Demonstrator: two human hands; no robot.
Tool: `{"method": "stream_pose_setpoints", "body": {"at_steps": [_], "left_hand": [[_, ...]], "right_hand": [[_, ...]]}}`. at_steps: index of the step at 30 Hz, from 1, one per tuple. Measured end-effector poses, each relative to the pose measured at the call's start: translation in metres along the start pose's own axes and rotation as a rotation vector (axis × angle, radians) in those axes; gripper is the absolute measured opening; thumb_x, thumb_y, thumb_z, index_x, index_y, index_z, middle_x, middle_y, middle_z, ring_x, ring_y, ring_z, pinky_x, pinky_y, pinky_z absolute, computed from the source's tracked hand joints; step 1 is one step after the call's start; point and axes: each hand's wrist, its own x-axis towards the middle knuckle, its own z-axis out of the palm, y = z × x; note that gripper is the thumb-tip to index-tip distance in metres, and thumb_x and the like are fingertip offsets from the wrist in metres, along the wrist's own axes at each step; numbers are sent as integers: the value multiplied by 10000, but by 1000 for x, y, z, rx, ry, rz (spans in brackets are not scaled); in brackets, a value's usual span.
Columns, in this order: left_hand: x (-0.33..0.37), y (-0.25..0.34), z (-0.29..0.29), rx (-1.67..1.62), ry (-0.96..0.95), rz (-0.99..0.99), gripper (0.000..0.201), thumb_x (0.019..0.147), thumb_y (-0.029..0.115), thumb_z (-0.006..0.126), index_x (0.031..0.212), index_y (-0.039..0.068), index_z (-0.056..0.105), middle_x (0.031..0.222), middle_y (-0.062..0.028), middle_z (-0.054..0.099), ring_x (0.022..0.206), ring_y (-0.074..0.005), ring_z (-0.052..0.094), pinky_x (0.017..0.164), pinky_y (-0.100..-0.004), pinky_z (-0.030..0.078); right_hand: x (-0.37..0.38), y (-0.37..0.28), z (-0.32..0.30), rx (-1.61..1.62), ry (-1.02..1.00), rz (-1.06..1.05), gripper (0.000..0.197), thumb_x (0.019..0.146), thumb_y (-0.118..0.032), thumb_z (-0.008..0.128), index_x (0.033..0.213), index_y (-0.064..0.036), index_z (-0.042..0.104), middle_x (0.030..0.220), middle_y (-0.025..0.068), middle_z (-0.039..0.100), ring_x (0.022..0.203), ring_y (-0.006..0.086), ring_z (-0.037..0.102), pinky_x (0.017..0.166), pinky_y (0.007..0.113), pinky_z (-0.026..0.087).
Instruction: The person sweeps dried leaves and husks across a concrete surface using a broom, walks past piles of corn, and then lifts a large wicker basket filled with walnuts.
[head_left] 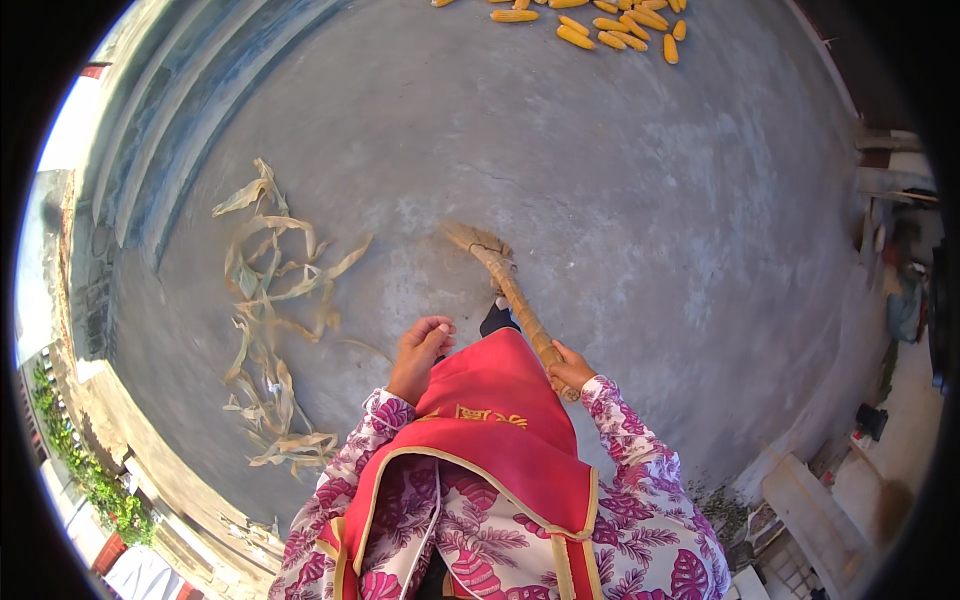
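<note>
My right hand [572, 368] is wrapped round the handle of a straw hand broom [520, 305], near its lower end. The handle slants up and to the left, and the bristle head [468, 238] is on the grey floor ahead of me. My left hand [422, 352] hovers in front of the red apron [480, 385], its fingers curled in and nothing visible in them. To its left, dry corn husks [275, 290] lie in a long, loose strip on the floor, apart from the broom.
Several yellow corn cobs [620, 25] are scattered on the concrete floor [400, 120] at the far edge. Curved steps [170, 150] rise at the far left. Green plants [90, 470] grow behind a low ledge at lower left. Assorted household items [905, 300] stand along the right side.
</note>
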Motion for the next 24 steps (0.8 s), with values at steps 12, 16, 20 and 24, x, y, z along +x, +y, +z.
{"method": "stream_pose_setpoints", "body": {"at_steps": [12,16,20,24], "left_hand": [[35,13,40,61,-8,-23,170,789,143,444,896,22,501,809,-26,517,701,-87,477,634,-204,394],[43,20,54,71,19,-46,172,788,138,447,899,16,499,822,-32,522,702,-90,480,640,-205,397],[53,30,73,113,-23,-12,175,787,133,449,904,12,497,821,-36,524,703,-94,485,646,-204,400],[62,44,86,139,-106,0,181,789,134,446,912,11,497,822,-41,522,702,-94,487,644,-204,401]], "right_hand": [[129,-17,-121,279,539,-67,446,628,-57,496,1034,-73,314,639,116,483,423,219,495,353,333,422],[153,41,-24,-316,468,-241,801,607,-126,570,1246,-43,95,803,155,519,586,244,546,487,343,462],[133,-9,23,-204,-84,-138,734,663,-118,529,1249,-50,92,753,124,522,577,191,537,464,299,446],[114,-61,9,96,-370,34,678,677,-82,502,1246,-48,136,775,111,536,553,151,530,482,261,444]]}}
